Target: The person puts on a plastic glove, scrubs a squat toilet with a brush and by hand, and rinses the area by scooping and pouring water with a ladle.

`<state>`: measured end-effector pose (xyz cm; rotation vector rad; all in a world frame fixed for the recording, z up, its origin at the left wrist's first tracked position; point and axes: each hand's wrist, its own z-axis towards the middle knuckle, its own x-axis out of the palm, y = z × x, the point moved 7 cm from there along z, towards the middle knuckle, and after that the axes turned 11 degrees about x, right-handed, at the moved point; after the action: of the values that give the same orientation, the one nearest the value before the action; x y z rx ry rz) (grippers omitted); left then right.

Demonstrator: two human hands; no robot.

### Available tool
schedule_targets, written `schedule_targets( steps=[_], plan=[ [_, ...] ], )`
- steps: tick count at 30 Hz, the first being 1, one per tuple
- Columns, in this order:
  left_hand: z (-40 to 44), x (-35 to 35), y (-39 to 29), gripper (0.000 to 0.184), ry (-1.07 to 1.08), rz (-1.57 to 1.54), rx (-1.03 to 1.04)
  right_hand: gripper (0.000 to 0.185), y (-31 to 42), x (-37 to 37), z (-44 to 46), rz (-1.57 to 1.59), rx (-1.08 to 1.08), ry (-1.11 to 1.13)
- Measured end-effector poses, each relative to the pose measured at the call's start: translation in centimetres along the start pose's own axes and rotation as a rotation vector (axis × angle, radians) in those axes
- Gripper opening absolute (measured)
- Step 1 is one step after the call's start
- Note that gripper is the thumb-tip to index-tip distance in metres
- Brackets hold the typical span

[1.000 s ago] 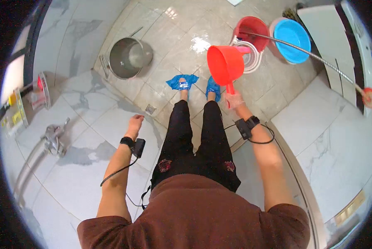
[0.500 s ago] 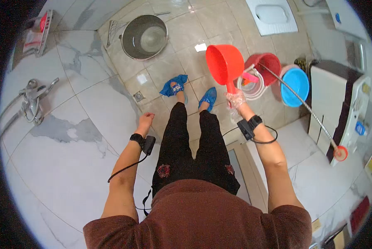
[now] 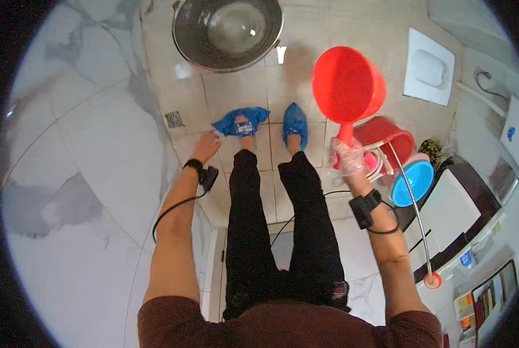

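Observation:
My right hand, in a clear plastic glove, grips the handle of a red plastic dipper. The dipper's bowl points away from me and I see into its red inside. Below and beside that hand stand a red bucket and a white pail-like container with a pink item by it; the hand partly covers them. My left hand hangs bare near the marbled wall, fingers loosely stretched and holding nothing. Ahead on the floor sits a large dark metal pot with a pale, shiny bottom.
A blue basin stands beside the red bucket, with a long plunger-like rod leaning across. A squat toilet is set in the tiled floor at right. A floor drain lies at left. Blue covers wrap my feet.
The view has shifted forward and turned; the pot looks nearer and larger. The dipper, still in my right hand, has moved right in view. The wall taps at left have gone out of view.

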<state>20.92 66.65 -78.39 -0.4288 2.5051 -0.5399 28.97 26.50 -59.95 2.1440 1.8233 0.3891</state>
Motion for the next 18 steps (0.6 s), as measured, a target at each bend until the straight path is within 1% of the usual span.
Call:
schedule_targets(
  steps=[2, 3, 5, 6, 8, 9, 11, 12, 13, 16, 18],
  plan=[
    [3.8, 2.9, 1.9, 0.034, 0.090, 0.035, -0.124, 0.010, -1.0, -1.9, 2.0, 0.011, 0.030, -0.076],
    [6.5, 4.2, 2.4, 0.036, 0.111, 0.099, -0.052, 0.010, -1.3, -2.5, 2.8, 0.000, 0.032, -0.110],
    [8.9, 8.2, 3.8, 0.040, 0.159, 0.209, 0.063, 0.010, -2.6, -4.2, 4.2, -0.085, 0.059, -0.179],
    [9.2, 8.9, 3.4, 0.041, 0.170, 0.242, 0.035, 0.012, -2.9, -4.7, 4.9, -0.054, 0.056, -0.165],
    [11.7, 8.1, 1.4, 0.043, 0.157, 0.319, -0.007, 0.012, -4.0, -6.4, 6.5, -0.038, 0.121, -0.186],
    [13.0, 10.0, 2.7, 0.041, 0.080, 0.346, -0.010, 0.012, -3.7, -6.4, 7.5, -0.059, 0.117, -0.179],
    [14.1, 11.8, 4.7, 0.041, -0.026, 0.237, -0.021, 0.012, -3.7, -6.2, 7.8, -0.105, 0.143, -0.172],
    [14.5, 11.9, 4.6, 0.041, -0.079, 0.184, -0.020, 0.012, -3.7, -6.4, 7.8, -0.128, 0.155, -0.182],
    [14.9, 12.3, 4.8, 0.044, -0.027, 0.204, -0.079, 0.013, -3.5, -6.3, 8.2, -0.148, 0.153, -0.186],
    [15.1, 12.4, 5.8, 0.042, -0.177, 0.112, -0.147, 0.012, -3.3, -6.7, 9.2, -0.129, 0.183, -0.190],
    [14.3, 12.4, 4.9, 0.040, -0.228, 0.091, -0.123, 0.013, -2.8, -6.5, 9.3, -0.158, 0.189, -0.189]
  ],
)
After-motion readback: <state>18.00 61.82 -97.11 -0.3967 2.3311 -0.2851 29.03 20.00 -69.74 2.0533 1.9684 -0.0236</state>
